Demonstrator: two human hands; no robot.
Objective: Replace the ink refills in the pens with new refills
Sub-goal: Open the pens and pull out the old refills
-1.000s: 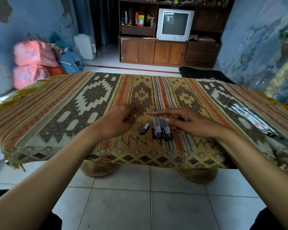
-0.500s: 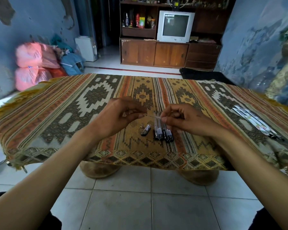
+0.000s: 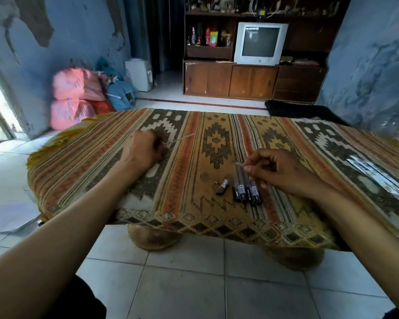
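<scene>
The left hand [image 3: 141, 150] pinches a thin ink refill [image 3: 182, 137] over the desk's patterned cloth [image 3: 78, 171], far left of the pens [image 3: 247, 189]. The right hand [image 3: 279, 171] pinches a clear pen barrel [image 3: 239, 164] just above them. A pen cap [image 3: 222, 187] lies beside them.

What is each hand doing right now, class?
Left hand: closed, pinching a thin refill.
Right hand: closed, pinching a clear pen barrel over the pens.

Print on the pens [image 3: 247, 191] is too small to read.
</scene>
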